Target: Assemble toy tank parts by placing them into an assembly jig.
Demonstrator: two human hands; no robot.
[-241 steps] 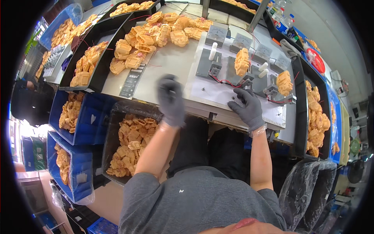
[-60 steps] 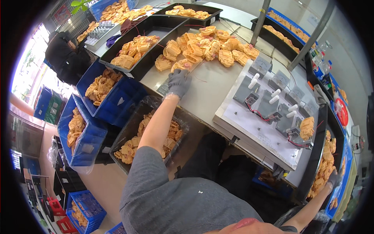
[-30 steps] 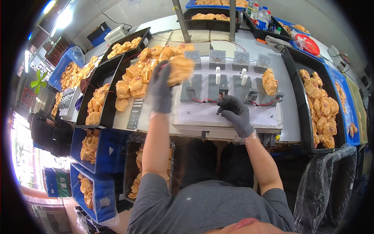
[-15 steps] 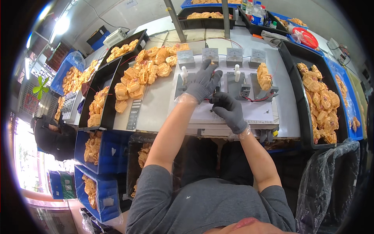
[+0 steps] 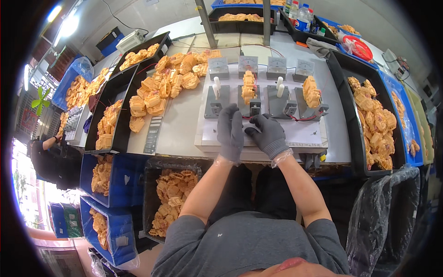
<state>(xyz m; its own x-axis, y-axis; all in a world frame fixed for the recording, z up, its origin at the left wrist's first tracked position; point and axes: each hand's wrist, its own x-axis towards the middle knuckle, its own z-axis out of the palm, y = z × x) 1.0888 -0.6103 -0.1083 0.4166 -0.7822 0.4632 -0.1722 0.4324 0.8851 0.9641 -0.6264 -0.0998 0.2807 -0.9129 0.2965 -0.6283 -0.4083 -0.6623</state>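
A tan moulded plastic part (image 5: pixel 248 87) stands on the second grey test fixture (image 5: pixel 254 109) from the left. Another tan part (image 5: pixel 312 91) sits on the rightmost fixture. Bare white pegs rise from the leftmost fixture (image 5: pixel 213 107) and the third one (image 5: pixel 278 102). My gloved left hand (image 5: pixel 230 133) hovers just in front of the first two fixtures, fingers stretched out and holding nothing visible. My gloved right hand (image 5: pixel 267 135) is at the front of the second fixture, its fingers curled in; whatever they pinch is hidden. Analog meters (image 5: pixel 248 66) line up behind the fixtures.
Tan parts (image 5: pixel 168 85) are heaped on the table at left. Black trays of parts flank the work area, one at left (image 5: pixel 121 138) and one at right (image 5: pixel 339 69). Bottles (image 5: pixel 302 18) stand in a far tray. Below the table edge are blue bins (image 5: pixel 131 180).
My left hand has come back toward me from the second fixture, leaving the tan part on its pegs. My right hand stays close to that fixture's front and has shifted slightly.
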